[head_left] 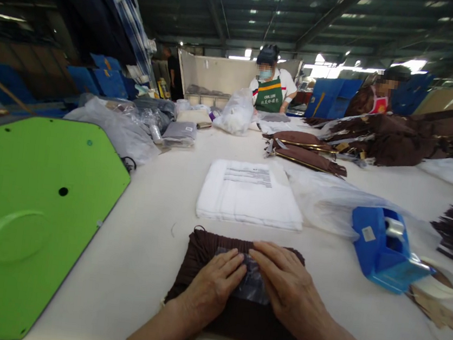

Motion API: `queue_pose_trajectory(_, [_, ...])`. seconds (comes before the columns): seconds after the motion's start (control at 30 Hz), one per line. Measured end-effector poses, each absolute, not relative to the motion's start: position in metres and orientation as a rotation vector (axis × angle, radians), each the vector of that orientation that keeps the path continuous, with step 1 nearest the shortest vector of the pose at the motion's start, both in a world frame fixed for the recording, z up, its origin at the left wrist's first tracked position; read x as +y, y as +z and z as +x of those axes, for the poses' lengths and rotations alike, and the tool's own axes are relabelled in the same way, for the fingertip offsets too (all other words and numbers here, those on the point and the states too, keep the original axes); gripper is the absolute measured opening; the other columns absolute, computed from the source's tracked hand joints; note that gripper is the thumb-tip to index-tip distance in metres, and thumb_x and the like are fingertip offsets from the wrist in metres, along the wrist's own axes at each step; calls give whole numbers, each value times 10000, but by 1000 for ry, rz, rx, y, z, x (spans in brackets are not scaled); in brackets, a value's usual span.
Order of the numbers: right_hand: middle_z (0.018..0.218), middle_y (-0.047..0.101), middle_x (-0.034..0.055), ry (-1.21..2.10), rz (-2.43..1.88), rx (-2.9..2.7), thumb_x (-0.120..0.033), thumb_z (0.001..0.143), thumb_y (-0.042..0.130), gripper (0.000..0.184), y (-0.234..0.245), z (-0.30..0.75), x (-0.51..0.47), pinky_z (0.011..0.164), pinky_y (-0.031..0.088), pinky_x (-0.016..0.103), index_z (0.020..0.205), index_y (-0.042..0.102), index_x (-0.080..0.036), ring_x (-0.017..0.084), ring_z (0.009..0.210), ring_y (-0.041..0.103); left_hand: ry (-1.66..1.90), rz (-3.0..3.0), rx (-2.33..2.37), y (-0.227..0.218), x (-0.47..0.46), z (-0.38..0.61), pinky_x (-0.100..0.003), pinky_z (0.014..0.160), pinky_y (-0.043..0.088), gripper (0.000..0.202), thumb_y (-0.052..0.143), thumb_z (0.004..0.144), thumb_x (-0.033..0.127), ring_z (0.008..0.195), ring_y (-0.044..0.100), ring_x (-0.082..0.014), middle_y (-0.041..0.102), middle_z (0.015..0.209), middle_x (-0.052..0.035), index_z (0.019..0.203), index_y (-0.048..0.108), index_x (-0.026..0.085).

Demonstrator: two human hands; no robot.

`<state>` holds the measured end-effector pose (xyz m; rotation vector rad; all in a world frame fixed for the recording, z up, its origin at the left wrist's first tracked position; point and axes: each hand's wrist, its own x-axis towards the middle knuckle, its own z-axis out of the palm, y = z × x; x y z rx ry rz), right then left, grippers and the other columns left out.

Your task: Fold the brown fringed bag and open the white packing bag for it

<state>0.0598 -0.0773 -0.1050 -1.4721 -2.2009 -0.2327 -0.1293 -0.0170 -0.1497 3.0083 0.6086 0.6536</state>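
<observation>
While two hands (216,283) lie flat, just apart, on one brown bundle (195,264), one white cloth (248,197) beyond, one blue dispenser (368,254)

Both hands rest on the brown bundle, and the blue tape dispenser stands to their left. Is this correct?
No: the head view shows the blue tape dispenser to their right. The left hand and right hand rest on the brown fabric bundle.

Brown cloth (250,320) partly under right hand (289,283)
</observation>
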Motion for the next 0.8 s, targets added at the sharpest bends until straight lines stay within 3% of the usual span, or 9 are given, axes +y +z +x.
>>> queue_pose_trajectory(0.17, [1348,461,130,-439,-1493,-2372,-250,876,443,442,-143,47,-79,1026,346,461,1290,437,-96,255,1260,388,812,2899,611,-124,-14,-150,-362,952,479,294,394,855,76,1158,498,-223,601,1157,-118,1106,544,105])
queue_pose_trajectory(0.3, [1374,433,109,-489,-1511,-2395,-287,886,426,453,-158,48,-79,1054,297,462,1307,424,-119,246,1277,365,1046,2716,1069,-108,-31,-202,-280,785,536,177,447,868,135,867,604,-159,641,918,-77,993,571,149])
queue_pose_trajectory(0.4, [1378,428,106,-499,-1517,-2399,-293,887,421,454,-156,49,-78,1054,295,460,1306,425,-120,244,1279,361,1020,2615,1301,-117,-63,-241,-215,721,531,142,476,858,165,810,610,-138,627,866,-57,967,566,172])
queue_pose_trajectory(0.53, [1361,452,102,-538,-1494,-2391,-297,892,402,436,-154,49,-78,1038,318,457,1289,445,-121,243,1268,378,878,2591,1447,-145,-107,-260,-252,788,526,277,518,829,225,937,597,-175,598,1007,-90,1101,506,178])
queue_pose_trajectory(0.67, [1339,476,108,-573,-1457,-2377,-322,912,348,424,-157,50,-76,1016,342,456,1263,473,-119,242,1247,406,914,2204,1860,-167,-131,-245,-280,654,528,265,511,806,302,814,604,-196,590,907,-86,1033,484,167])
queue_pose_trajectory(0.8, [1342,473,109,-569,-1459,-2369,-329,916,338,432,-160,51,-76,1025,329,463,1271,463,-116,241,1256,396,745,1908,1996,-183,-145,-226,-320,674,494,357,539,711,323,774,622,-234,621,866,-78,1032,499,173])
